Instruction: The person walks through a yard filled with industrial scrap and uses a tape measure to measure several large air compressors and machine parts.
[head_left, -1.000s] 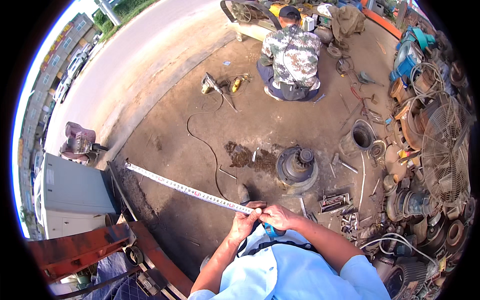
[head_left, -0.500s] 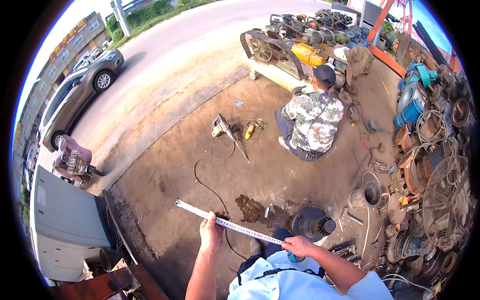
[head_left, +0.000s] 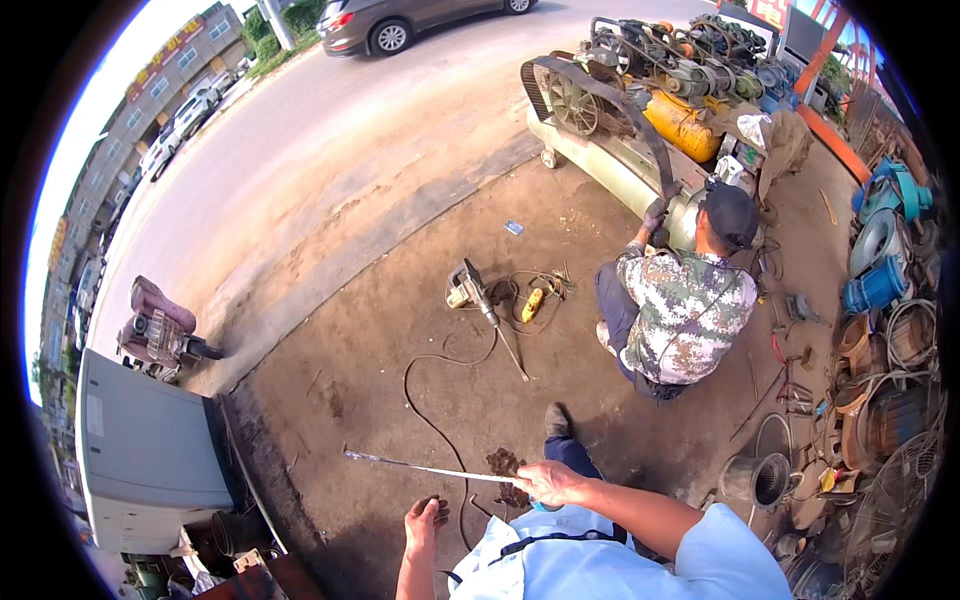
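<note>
A blue tape measure (head_left: 430, 468) is in my right hand (head_left: 545, 483), in front of my shirt. My right fingers are wrapped round it, and a little of its blue case shows under the hand. The white blade sticks out to the left over the ground, seen nearly edge-on. My left hand (head_left: 425, 520) is below the blade and apart from it, its fingers loosely bent and apart, with nothing visible in them. One of my boots (head_left: 557, 420) is on the ground ahead.
A person (head_left: 690, 290) in camouflage squats ahead right, gloved hands at a compressor (head_left: 600, 165). A demolition hammer (head_left: 480, 295) with a trailing cable and a yellow tool (head_left: 533, 305) lie on the ground. Metal parts and motors (head_left: 880, 285) crowd the right; a grey cabinet (head_left: 150, 450) stands left.
My left hand has let go of the blade and dropped lower. My right hand has moved up and left with the tape measure. My view has shifted, and the car has moved right along the road.
</note>
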